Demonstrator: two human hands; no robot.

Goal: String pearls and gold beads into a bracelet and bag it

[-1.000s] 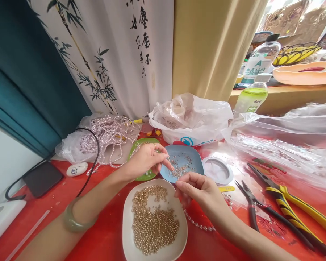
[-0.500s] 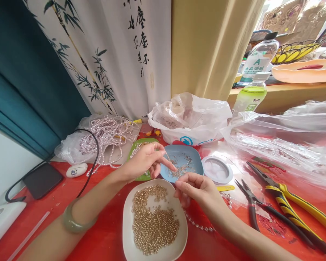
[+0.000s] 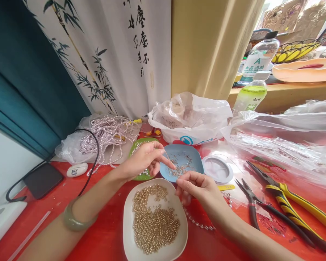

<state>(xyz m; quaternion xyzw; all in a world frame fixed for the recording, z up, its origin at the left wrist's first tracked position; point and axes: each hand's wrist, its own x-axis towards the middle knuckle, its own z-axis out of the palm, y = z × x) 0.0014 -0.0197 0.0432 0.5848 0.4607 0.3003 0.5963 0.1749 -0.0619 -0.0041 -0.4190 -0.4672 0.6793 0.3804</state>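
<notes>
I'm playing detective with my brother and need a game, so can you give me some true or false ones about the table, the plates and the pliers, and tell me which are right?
1. The bracelet is on the right arm. False: the bracelet is on the left arm.
2. The white plate holds gold beads. True.
3. The right hand is gripping the yellow pliers. False: the yellow pliers lie on the table, apart from the right hand.
4. The blue plate is to the right of the green plate. True.
5. The table is red. True.
</notes>
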